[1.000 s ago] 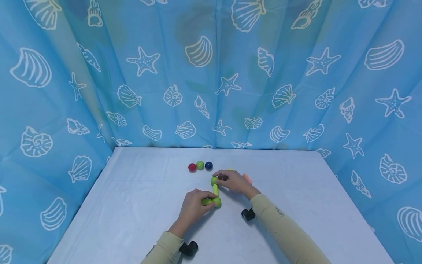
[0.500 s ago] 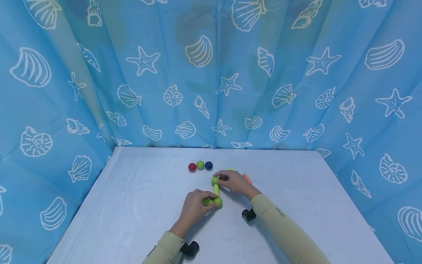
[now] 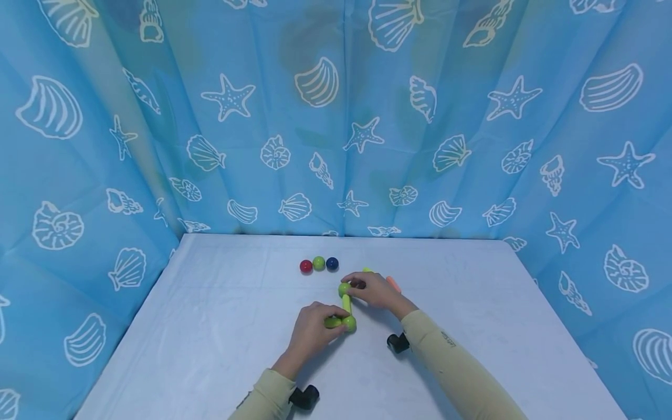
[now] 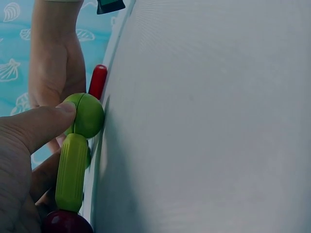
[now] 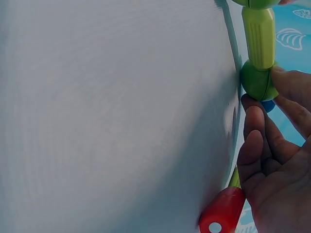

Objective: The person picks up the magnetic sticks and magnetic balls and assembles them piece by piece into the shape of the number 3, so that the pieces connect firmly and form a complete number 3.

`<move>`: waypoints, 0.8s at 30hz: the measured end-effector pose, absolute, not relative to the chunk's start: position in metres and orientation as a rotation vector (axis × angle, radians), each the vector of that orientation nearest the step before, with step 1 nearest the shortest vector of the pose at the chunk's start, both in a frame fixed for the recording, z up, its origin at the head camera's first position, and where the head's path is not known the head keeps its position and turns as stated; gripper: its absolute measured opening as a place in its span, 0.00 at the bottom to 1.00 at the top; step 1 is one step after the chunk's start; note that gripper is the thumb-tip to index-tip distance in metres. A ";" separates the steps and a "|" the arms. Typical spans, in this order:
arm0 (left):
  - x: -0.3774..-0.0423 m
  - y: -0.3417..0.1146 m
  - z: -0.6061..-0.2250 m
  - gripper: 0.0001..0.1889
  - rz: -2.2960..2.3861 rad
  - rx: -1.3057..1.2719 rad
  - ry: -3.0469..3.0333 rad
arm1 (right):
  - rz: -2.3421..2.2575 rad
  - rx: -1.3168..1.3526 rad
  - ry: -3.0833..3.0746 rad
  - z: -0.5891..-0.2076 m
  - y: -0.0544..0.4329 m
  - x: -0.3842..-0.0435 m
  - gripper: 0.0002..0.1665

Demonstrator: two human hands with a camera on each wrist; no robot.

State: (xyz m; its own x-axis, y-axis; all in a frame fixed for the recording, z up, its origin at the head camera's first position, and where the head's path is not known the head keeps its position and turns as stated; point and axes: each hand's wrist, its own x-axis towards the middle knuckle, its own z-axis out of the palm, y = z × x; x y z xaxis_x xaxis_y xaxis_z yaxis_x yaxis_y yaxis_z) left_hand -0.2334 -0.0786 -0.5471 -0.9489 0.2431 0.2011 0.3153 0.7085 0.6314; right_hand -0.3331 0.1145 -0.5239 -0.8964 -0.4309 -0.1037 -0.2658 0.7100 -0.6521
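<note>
My left hand (image 3: 311,328) pinches a green ball (image 3: 349,324) between thumb and fingers. From this ball a yellow-green rod (image 3: 347,304) runs away from me to a second green ball (image 3: 344,290), which my right hand (image 3: 371,288) pinches. Another yellow-green rod (image 4: 71,172) leads left from the near ball, partly under my left hand. A dark red ball (image 4: 67,224) shows at that rod's other end in the left wrist view. The right wrist view shows my thumb against the far green ball (image 5: 258,80), with the other fingers curled below it.
Red (image 3: 306,266), green (image 3: 318,263) and dark blue (image 3: 332,264) balls stand in a row farther back on the white table (image 3: 220,326). Past my right hand lie an orange-red rod (image 3: 394,284) and a partly hidden yellow-green piece (image 3: 367,270). A blue shell-patterned curtain (image 3: 262,116) surrounds the table.
Both hands have shifted slightly to the right and toward me, and the joined balls and rods have moved with them. The grips look the same.
</note>
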 end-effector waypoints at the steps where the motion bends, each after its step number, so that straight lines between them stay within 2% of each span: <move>1: -0.233 -0.078 -0.547 0.13 -1.069 -0.459 -2.810 | -0.962 -0.553 2.668 -0.524 0.115 -0.333 0.17; 24: -0.232 -0.075 -0.545 0.13 -1.063 -0.469 -2.803 | -0.920 -0.584 2.752 -0.527 0.119 -0.330 0.17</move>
State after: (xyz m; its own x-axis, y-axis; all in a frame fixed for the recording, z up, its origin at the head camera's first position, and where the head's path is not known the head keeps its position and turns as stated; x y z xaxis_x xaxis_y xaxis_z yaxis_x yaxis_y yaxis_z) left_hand -0.2324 -0.0748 -0.5454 -0.9467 0.2473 0.2065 0.3220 0.7076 0.6289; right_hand -0.3301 0.1190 -0.5265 -0.9063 -0.4201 -0.0466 -0.3076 0.7312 -0.6089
